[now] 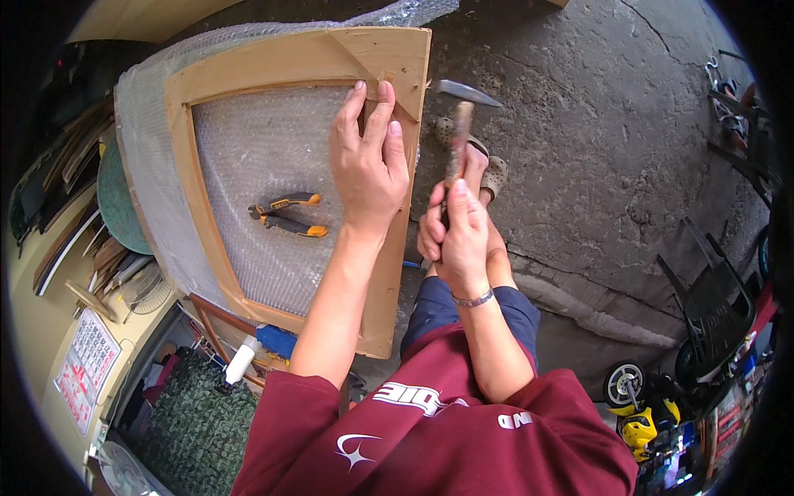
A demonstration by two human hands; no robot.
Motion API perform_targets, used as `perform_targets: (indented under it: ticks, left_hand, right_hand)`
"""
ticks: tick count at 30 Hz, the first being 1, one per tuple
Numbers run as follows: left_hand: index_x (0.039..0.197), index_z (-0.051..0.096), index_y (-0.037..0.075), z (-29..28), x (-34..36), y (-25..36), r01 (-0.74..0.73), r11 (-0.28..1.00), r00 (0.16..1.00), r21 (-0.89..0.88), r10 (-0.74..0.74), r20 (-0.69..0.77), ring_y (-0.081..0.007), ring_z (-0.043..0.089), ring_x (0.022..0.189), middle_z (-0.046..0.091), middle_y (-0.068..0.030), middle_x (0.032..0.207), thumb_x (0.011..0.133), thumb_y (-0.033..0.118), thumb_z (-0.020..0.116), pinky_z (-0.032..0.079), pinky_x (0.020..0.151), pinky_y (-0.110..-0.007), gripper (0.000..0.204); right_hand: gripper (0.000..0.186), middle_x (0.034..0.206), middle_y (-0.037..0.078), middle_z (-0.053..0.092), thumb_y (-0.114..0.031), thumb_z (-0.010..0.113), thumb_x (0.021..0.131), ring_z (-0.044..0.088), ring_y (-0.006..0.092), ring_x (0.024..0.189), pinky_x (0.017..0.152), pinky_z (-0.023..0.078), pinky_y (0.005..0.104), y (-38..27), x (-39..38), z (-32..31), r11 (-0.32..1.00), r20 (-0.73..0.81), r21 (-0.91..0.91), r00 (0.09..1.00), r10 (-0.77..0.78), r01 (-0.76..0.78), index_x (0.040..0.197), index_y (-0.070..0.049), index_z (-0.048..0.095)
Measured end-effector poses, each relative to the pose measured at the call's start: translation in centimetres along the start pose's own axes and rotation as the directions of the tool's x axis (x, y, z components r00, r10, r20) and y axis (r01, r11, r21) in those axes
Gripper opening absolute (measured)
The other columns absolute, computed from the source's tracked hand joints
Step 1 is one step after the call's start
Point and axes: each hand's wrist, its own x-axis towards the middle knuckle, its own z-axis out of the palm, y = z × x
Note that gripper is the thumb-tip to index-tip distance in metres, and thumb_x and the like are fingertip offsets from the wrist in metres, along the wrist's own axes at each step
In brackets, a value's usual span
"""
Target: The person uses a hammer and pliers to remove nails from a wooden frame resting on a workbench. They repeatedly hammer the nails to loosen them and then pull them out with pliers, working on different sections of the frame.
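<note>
A wooden frame (184, 145) with mitred corners lies in front of me on bubble wrap. My left hand (370, 169) rests at its far right corner, fingers stretched out, the fingertips touching the wood along the inner edge. My right hand (457, 227) is wrapped round the worn handle of a hammer (457, 149). The hammer's metal head is beyond the hand, just right of the frame's outer edge and apart from the wood. Inside the frame's opening, pliers (289, 215) with black and orange handles lie spread on the bubble wrap (248, 136).
Wood strips (70, 169) and a round green object (120, 194) are at the left. A white bottle (241, 360) stands near the frame's lower left. Cracked concrete floor (571, 149) stretches right, with a black chair (715, 310) and a yellow toy-like vehicle (637, 430) beyond.
</note>
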Motion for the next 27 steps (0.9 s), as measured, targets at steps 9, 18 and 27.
perform_targets:
  ticks: [9,18,27]
  left_hand:
    - [0.141,0.062,0.012,-0.1,-0.1,-0.1,-0.006,1.0,1.0,0.001,0.006,0.0,-0.038,0.055,0.127,0.055,-0.0194,0.138,0.099,0.012,0.059,0.046,0.105,-0.047,0.042]
    - [0.138,0.064,0.007,-0.2,0.1,0.4,0.01,1.0,1.0,0.015,-0.01,0.019,-0.0374,0.055,0.127,0.056,-0.021,0.139,0.101,0.013,0.057,0.046,0.105,-0.045,0.038]
    - [0.141,0.062,0.011,0.0,-0.1,0.2,0.022,1.0,1.0,0.012,-0.022,0.022,-0.0385,0.055,0.128,0.055,-0.0203,0.139,0.099,0.012,0.058,0.045,0.105,-0.048,0.042]
  right_hand:
    - [0.04,0.056,-0.002,0.039,-0.047,0.037,0.111,0.034,0.0104,0.038,0.035,0.032,0.0265,-0.7,-0.2,-0.1,0.977,-0.003,0.212,0.999,0.035,-0.033,0.099,-0.011,0.051]
    - [0.042,0.056,-0.001,0.039,-0.046,0.034,0.112,0.035,0.0105,0.037,0.035,0.033,0.0273,-0.5,-0.2,0.4,0.965,-0.094,0.256,0.995,-0.028,0.051,0.098,-0.009,0.049]
    - [0.035,0.056,-0.001,0.042,-0.039,0.039,0.112,0.036,0.0089,0.038,0.036,0.032,0.0242,-0.2,-0.3,0.3,0.978,-0.129,0.191,0.99,-0.06,0.084,0.099,-0.008,0.05]
